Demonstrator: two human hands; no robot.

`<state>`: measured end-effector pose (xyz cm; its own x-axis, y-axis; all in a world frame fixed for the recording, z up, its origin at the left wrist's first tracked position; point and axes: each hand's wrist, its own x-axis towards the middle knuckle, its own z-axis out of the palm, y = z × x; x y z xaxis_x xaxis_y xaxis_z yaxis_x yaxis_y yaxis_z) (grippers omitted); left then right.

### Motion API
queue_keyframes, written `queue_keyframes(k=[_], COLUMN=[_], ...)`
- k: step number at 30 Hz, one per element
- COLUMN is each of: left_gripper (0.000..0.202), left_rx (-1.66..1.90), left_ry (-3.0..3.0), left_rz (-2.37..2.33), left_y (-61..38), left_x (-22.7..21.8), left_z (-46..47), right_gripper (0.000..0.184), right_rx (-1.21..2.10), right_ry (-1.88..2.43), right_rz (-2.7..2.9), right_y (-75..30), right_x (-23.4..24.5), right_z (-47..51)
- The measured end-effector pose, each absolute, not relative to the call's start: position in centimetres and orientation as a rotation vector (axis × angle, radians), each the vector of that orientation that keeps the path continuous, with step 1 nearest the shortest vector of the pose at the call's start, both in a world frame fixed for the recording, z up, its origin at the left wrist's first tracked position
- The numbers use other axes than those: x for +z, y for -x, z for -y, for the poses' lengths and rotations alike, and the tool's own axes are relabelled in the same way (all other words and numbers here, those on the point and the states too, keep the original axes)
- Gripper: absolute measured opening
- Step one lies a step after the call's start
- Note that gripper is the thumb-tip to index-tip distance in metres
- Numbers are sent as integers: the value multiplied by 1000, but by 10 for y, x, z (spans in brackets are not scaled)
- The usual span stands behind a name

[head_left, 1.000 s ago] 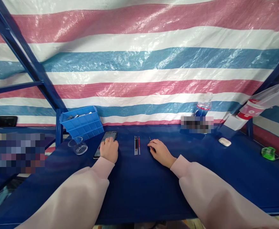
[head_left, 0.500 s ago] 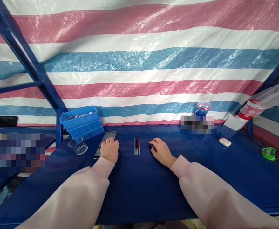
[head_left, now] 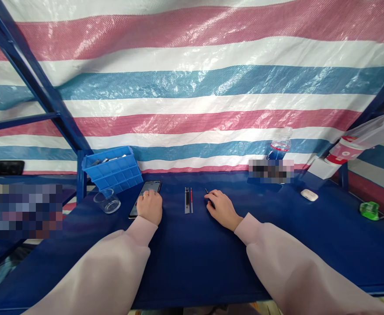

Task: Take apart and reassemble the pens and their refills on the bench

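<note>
My left hand (head_left: 150,207), a ring on one finger, rests with fingers curled over the right side of a smartphone (head_left: 134,211); part of its screen is covered and the fingertips are hidden. My right hand (head_left: 223,207) lies on the table with its fingers bent in around a thin dark pen-like stick (head_left: 207,190), of which only the tip clearly sticks out at the far side. Between both hands, several slim pen refills (head_left: 187,201) lie side by side, pointing away from me, dark ones on the left and a red one (head_left: 191,200) at the right.
A clear plastic cup (head_left: 108,203) stands left of the phone, before a blue bin (head_left: 116,173) with small items. Rightward are a bottle (head_left: 279,148), a white case (head_left: 309,195), a green wrapper (head_left: 369,211) and a red-and-white cup (head_left: 344,151). Striped sheeting (head_left: 211,83) hangs behind the blue table (head_left: 198,262).
My left hand has shifted very slightly to the left on the phone. The right hand's thumb and fingers have moved a little; the refills lie as before.
</note>
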<state>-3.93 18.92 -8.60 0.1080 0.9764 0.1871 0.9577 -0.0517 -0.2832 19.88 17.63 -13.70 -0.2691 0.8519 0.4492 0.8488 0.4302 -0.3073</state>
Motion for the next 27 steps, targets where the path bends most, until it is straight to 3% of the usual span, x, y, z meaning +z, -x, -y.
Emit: queue_keyframes(k=[27], left_gripper=[25], left_rx=[-107], left_ry=[2142], left_rz=[1809], left_y=[37], left_x=[-90], left_z=[-193], right_gripper=[25], right_rx=[37], right_ry=[1453], right_rz=[2075], right_y=[-201], right_x=[-140], right_z=[-178])
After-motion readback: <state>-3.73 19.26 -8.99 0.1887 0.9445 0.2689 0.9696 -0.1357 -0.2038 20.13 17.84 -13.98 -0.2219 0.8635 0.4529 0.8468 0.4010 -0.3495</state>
